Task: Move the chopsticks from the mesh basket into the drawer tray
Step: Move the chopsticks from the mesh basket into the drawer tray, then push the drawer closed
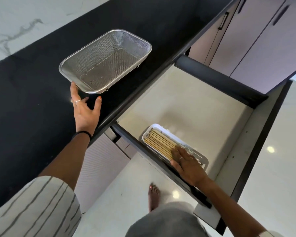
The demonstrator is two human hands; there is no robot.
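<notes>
Black countertop (32,103), left: I see the mesh basket (105,61) on it, nothing inside. Open drawer (186,103), right: white tray (204,159) at its near-left corner. Chopsticks (161,142) lie in the tray side by side, long axes running far-left to near-right. My left hand (85,110), fingers spread wide, touches the basket's near rim. My right hand (186,161) rests flat on the chopsticks.
</notes>
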